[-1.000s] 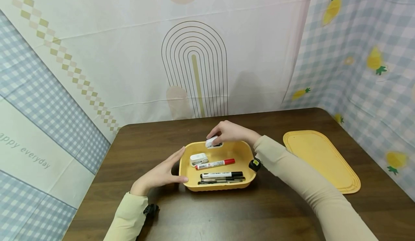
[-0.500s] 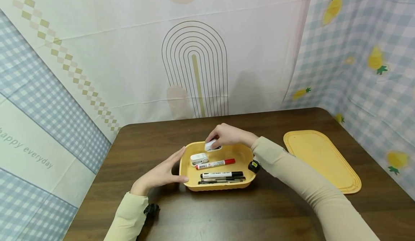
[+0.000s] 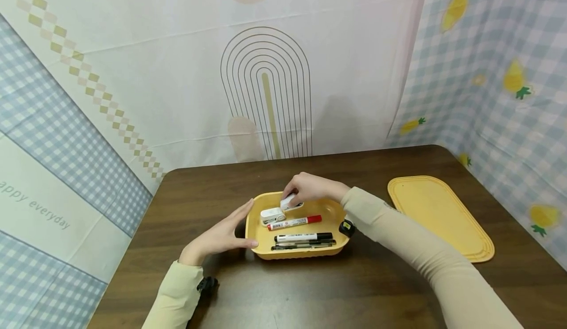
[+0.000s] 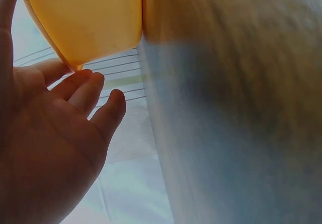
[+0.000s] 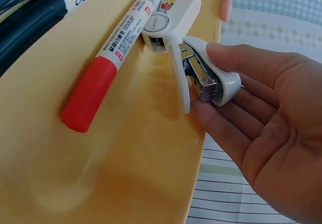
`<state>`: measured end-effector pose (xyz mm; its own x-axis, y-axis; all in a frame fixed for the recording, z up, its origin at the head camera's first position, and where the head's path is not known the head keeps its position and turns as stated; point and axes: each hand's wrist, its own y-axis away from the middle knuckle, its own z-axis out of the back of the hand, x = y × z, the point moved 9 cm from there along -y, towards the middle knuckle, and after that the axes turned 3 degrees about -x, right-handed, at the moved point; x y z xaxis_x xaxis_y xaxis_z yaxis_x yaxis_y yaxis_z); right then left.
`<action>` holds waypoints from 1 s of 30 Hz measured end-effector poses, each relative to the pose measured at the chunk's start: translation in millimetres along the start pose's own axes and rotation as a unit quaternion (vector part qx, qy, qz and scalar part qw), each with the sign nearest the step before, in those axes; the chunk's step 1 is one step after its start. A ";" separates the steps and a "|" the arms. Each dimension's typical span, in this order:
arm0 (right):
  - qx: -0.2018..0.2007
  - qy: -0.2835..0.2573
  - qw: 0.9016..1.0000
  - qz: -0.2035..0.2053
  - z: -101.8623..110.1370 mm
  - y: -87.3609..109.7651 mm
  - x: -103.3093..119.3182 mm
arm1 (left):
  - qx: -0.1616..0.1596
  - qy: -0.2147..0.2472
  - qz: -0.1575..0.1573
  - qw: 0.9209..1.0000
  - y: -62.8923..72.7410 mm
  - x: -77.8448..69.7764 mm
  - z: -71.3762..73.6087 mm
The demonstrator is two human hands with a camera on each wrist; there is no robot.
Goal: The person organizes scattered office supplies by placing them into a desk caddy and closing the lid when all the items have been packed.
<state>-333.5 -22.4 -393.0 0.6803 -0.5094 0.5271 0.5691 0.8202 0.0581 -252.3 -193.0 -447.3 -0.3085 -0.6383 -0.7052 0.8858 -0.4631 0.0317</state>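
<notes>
My right hand (image 3: 312, 186) pinches a small white stapler (image 3: 290, 202) at the back of a yellow plastic bin (image 3: 305, 255). In the right wrist view the stapler (image 5: 209, 73) is spread apart, its metal inside showing. A second white stapler (image 3: 272, 215) lies in the bin, close to the held one. In front of it lies a red-capped marker (image 3: 294, 223). Nearer me are a black-capped marker (image 3: 303, 237) and thin black pens (image 3: 303, 246). My left hand (image 3: 219, 238) rests against the bin's left end, thumb and fingers spread and fairly straight.
A flat yellow lid (image 3: 440, 216) lies on the dark wooden table (image 3: 283, 289) at the right. A patterned cloth (image 3: 345, 63) hangs behind the table, and checked cloth covers both sides.
My right hand has lowered the held stapler slightly further into the bin, closer to the second stapler. The left hand stays in place at the bin's left end.
</notes>
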 end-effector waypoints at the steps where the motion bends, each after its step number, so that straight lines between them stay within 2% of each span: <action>1: 0.004 0.002 1.000 0.000 -1.0 0.1 0.1 | 0.000 -0.001 0.000 1.000 -0.1 0.0 0.1; 30: 0.083 0.036 0.995 -0.038 -14.1 9.4 -7.0 | -0.001 -0.002 -0.008 1.000 0.7 -1.9 0.3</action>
<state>-326.4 -14.7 -408.1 0.6736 -0.5834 0.4539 0.5399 0.8077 0.2369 -251.2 -192.3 -445.7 -0.3234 -0.6332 -0.7032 0.8816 -0.4717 0.0193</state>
